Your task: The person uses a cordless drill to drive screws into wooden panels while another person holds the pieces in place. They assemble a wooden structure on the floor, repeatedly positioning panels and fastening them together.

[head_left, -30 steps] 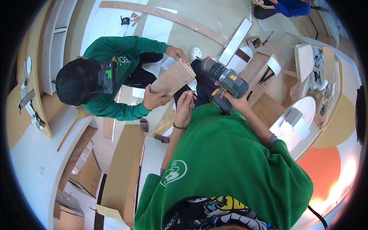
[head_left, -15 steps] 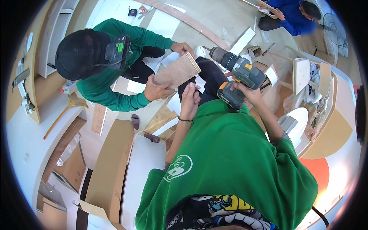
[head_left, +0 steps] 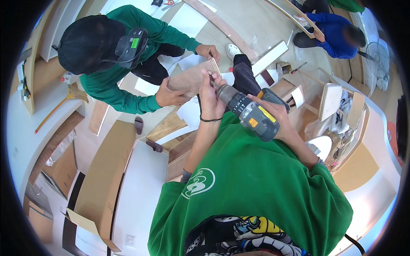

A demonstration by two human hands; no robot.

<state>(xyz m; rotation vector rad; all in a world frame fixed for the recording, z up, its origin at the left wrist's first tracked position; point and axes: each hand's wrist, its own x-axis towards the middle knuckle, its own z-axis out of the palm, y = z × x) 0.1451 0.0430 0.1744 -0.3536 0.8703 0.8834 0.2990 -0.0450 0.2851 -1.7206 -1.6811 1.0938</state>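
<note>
A cordless drill [head_left: 252, 113], grey with yellow marks, is gripped in my right hand [head_left: 279, 117]; its tip points up-left at a small wooden board [head_left: 192, 79]. My left hand [head_left: 212, 96] is pinched at the drill's tip against the board's edge; what it pinches is too small to see. A co-worker in a green top and black cap [head_left: 87, 42] crouches opposite and holds the board with both hands [head_left: 168, 94], one at each end.
Long wooden panels [head_left: 104, 170] and white boards [head_left: 139, 200] lie on the floor to my left. Another person in blue [head_left: 331, 27] works at the far right, by a fan [head_left: 378, 59]. Cabinet parts [head_left: 337, 100] stand to the right.
The drill has swung left and its tip now meets the board's edge. My left hand has moved up to the tip. The view has shifted, bringing the co-worker and board nearer the centre.
</note>
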